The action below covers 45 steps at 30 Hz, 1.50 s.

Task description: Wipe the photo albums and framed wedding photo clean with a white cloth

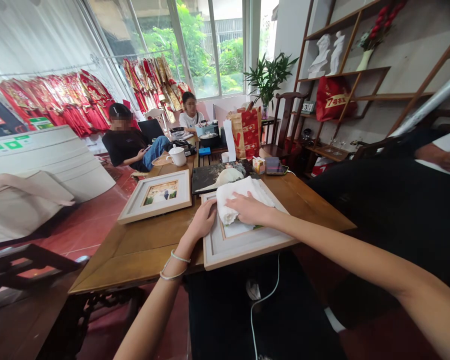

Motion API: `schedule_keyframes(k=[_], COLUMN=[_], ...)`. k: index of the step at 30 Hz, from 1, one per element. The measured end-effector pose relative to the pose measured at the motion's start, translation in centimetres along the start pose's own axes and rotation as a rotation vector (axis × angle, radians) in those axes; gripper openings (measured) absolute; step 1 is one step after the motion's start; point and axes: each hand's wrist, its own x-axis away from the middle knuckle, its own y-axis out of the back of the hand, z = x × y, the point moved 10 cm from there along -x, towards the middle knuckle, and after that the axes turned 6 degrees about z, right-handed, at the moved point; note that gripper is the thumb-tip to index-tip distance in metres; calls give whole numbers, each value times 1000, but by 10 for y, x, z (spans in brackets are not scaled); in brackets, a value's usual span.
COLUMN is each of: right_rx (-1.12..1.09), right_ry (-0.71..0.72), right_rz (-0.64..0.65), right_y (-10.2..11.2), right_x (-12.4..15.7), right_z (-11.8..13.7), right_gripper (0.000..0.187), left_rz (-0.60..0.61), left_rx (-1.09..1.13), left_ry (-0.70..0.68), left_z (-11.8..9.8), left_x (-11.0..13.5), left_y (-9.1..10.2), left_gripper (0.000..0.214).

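A light wooden picture frame (213,252) with a pale inner border lies at the table's front edge, in front of my body. My left hand (205,218) is closed on the frame's left side, its fingers curled at the upper left corner. A folded white towel (240,187) rests over the upper part of the frame and hides most of the picture inside. My right hand (250,208) presses on the towel and holds it against the frame, with fingers bent over the cloth. To the left lies a second picture frame (135,202) with a small photo in it.
Behind the towel is a dark decorated board (204,177). Farther back on the wooden table (135,252) stand a white lidded mug (177,155), a small box (258,165) and a red paper bag (249,132). Two people sit beyond; another person's dark clothing (390,200) is at right.
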Motion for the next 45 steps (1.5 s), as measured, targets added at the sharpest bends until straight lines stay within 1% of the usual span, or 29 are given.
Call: schedule_keyframes(k=[6,10,13,16,19,24,27,35,37,40,45], right_rx=[-116,-168,-177,-166,-103,65,91,101,88,79,84], right_ry=[62,156,201,198,123,-64,-108,-224,-238,-236,-197], right_rz=[46,111,136,144,157,115,87,-17,-29,-37,-33], right_y=[-3,0,5,12,13,9,5,12,13,11,9], right_x=[18,40,58,71,77,72,62,31,25,20,24], right_z=[12,30,38,37,31,21,14,-35,-40,-41,-37], right_gripper=[62,58,54,48,43,38,37,43,46,49,50], left_rz=[-6,8,1,-3,5,-1,9,15,15,8,6], left_rx=[32,35,27,10,3,9,9,13,10,11,22], left_ry=[2,14,28,27,27,20,31,39,29,14,20], left_z=[-2,-1,1,2,2,0,0,0,0,-1,0], left_x=[-1,0,1,1,1,2,1,2,2,2,1], left_y=[1,0,0,0,0,1,0,0,0,1,0], left_gripper=[39,40,39,37,36,35,36,35,35,35,35])
